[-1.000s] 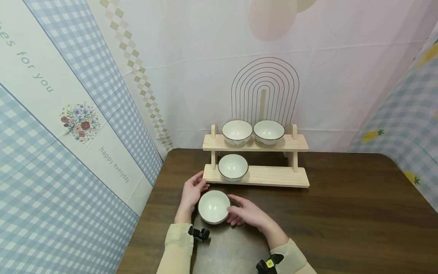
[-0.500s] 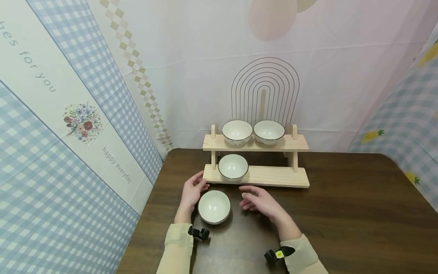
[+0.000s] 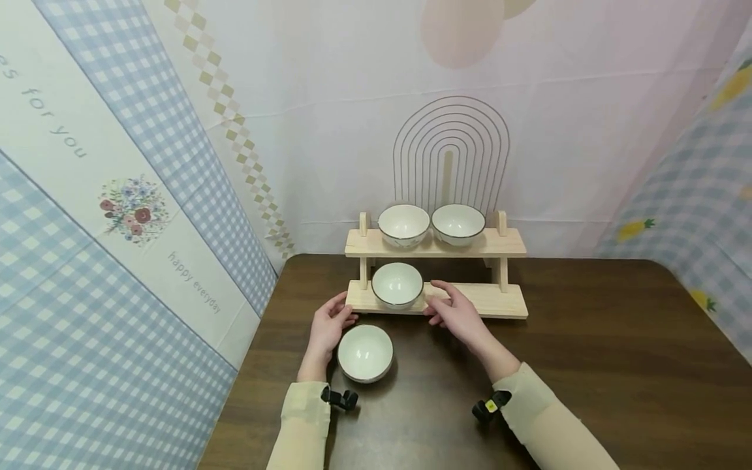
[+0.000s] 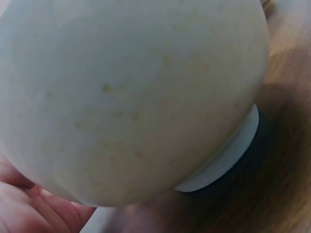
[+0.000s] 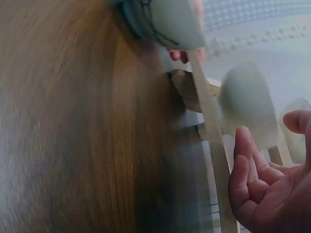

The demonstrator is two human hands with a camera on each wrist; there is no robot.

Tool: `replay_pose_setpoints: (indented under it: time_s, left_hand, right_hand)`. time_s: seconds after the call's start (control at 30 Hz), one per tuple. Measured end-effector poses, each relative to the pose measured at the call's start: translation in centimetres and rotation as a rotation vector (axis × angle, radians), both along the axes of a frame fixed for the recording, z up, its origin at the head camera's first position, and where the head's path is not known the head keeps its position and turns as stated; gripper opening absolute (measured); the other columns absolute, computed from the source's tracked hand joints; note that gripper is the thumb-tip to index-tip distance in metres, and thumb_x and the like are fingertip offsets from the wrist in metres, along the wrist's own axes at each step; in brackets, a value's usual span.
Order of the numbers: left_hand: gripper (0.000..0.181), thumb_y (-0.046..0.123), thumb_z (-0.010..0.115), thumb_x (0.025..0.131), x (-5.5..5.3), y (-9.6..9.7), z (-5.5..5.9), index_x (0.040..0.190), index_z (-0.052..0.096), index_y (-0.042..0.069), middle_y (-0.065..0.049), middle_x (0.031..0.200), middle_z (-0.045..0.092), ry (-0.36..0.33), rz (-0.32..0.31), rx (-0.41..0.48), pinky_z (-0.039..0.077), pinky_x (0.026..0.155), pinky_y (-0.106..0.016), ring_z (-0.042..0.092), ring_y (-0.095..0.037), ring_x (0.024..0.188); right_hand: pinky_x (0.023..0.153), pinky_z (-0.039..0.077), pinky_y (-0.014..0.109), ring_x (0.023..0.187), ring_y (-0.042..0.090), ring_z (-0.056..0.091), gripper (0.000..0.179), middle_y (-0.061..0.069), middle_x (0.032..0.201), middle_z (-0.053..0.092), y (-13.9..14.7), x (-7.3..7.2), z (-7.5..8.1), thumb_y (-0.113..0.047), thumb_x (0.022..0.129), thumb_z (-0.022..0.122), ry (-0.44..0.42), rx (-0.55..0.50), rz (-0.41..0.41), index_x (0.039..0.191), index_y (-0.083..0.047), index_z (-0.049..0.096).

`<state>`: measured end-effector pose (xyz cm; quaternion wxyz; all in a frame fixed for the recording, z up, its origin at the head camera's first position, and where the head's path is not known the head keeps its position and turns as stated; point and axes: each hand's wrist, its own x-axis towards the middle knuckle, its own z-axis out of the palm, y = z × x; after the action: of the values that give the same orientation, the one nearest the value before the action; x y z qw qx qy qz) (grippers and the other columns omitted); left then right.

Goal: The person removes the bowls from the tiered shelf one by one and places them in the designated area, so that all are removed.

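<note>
My left hand (image 3: 326,331) grips the left front corner of a two-tier wooden display stand (image 3: 470,301). Just right of that hand, a white bowl with a dark rim (image 3: 365,354) sits upright on the table; its pale side fills most of the left wrist view. My right hand (image 3: 459,318) reaches over the lower board's front edge, its fingers loosely bent and parted. Those fingertips are right beside the bowl on the lower tier (image 3: 397,285). In the right wrist view, this lower bowl (image 5: 248,104) stands just beyond the fingers, which hold nothing.
Two matching bowls, a left one (image 3: 404,226) and a right one (image 3: 458,224), stand side by side on the upper tier. Behind the stand hangs a printed cloth (image 3: 329,163). The dark wooden table (image 3: 599,365) extends to the right.
My right hand has let go of the front bowl, moved right, then forward to the lower-tier bowl. The left hand stays at the stand's corner. The head view has shifted slightly.
</note>
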<state>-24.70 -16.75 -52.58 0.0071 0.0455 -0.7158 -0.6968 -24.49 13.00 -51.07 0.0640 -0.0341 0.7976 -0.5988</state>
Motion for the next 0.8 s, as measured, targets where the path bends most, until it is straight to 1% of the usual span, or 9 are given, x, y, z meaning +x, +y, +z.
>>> replay_pose_setpoints:
  time_s: [0.03,0.07,0.2,0.3,0.43,0.53,0.8]
  left_hand:
    - [0.042,-0.004,0.058,0.108,0.1,0.1,0.2,0.149,0.054,-0.011,-0.042,0.123,0.061,0.003,0.002,0.002,0.064,0.086,-0.036,0.074,-0.027,0.089]
    - [0.043,-0.004,0.058,0.108,0.0,0.2,0.1,0.150,0.053,-0.011,-0.042,0.123,0.061,0.002,0.007,0.003,0.064,0.086,-0.036,0.074,-0.027,0.089]
    - [0.043,-0.004,0.059,0.107,-0.3,0.6,0.0,0.149,0.054,-0.011,-0.039,0.121,0.062,-0.001,0.024,0.010,0.063,0.090,-0.043,0.074,-0.038,0.095]
    - [0.043,-0.003,0.060,0.107,-0.5,1.0,0.0,0.149,0.055,-0.010,-0.038,0.120,0.063,-0.003,0.035,0.011,0.062,0.093,-0.048,0.073,-0.044,0.100]
    - [0.043,-0.003,0.060,0.107,-0.5,0.9,0.0,0.149,0.055,-0.010,-0.038,0.120,0.064,-0.003,0.035,0.008,0.062,0.093,-0.049,0.072,-0.046,0.101]
    - [0.043,-0.003,0.060,0.107,-0.5,0.9,0.0,0.149,0.055,-0.010,-0.037,0.120,0.064,-0.006,0.037,0.014,0.062,0.093,-0.049,0.072,-0.045,0.101]
    - [0.043,-0.004,0.060,0.107,-0.4,1.0,0.0,0.149,0.055,-0.010,-0.037,0.119,0.064,-0.006,0.035,0.016,0.062,0.092,-0.048,0.073,-0.042,0.099]
  right_hand:
    - [0.075,0.058,0.038,0.080,0.021,0.074,0.062,0.013,0.100,0.079,0.0,-0.4,0.0,-0.033,0.110,0.061,0.007,0.022,0.017,0.162,-0.006,0.041]
    - [0.074,0.058,0.037,0.079,0.020,0.073,0.066,0.011,0.099,0.079,0.0,-0.7,-0.1,-0.037,0.109,0.061,0.009,0.040,0.035,0.163,-0.007,0.039]
    - [0.072,0.058,0.037,0.077,0.020,0.073,0.074,0.011,0.098,0.080,-0.2,-1.9,0.2,-0.044,0.109,0.060,-0.007,0.092,0.095,0.167,-0.007,0.031]
    - [0.070,0.057,0.035,0.076,0.020,0.073,0.076,0.011,0.097,0.079,-0.2,-2.6,0.3,-0.044,0.109,0.059,-0.014,0.091,0.110,0.168,-0.008,0.028]
    - [0.069,0.055,0.034,0.075,0.019,0.072,0.076,0.009,0.094,0.079,-0.8,-2.9,0.6,-0.042,0.109,0.060,-0.012,0.073,0.098,0.169,-0.010,0.026]
    - [0.068,0.055,0.032,0.072,0.018,0.072,0.075,0.008,0.090,0.079,-1.3,-2.9,0.8,-0.039,0.109,0.062,-0.004,0.056,0.084,0.169,-0.010,0.027]
    - [0.065,0.054,0.030,0.069,0.018,0.071,0.073,0.011,0.087,0.079,-2.0,-2.7,1.0,-0.028,0.108,0.064,0.020,-0.001,0.064,0.167,-0.002,0.029]
